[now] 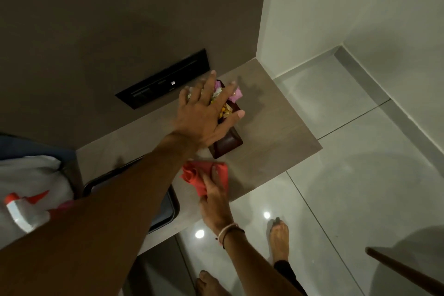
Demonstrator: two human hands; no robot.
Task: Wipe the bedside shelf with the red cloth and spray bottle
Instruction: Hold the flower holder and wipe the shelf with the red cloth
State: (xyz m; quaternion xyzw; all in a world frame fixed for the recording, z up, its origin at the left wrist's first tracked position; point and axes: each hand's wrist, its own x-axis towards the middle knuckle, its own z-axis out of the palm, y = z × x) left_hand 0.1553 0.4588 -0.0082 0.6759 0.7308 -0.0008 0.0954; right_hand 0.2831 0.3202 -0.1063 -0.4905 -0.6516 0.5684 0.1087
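The bedside shelf (276, 132) is a grey-brown slab fixed to the dark wall. On it stands a dark wooden box with artificial flowers (227, 145). My left hand (206, 113) reaches over the box with its fingers spread on the flowers, not closed round anything. My right hand (215, 196) presses the crumpled red cloth (194, 174) onto the shelf near its front edge, just in front of the box. The spray bottle (24, 211), white with an orange-red trigger, lies at the far left on white bedding, away from both hands.
A black tray (168, 209) sits on the shelf's left part, mostly under my left forearm. A black switch panel (165, 79) is set in the wall behind the box. My bare feet stand on a glossy tiled floor (348, 187). A dark wooden edge (403, 271) shows at the lower right.
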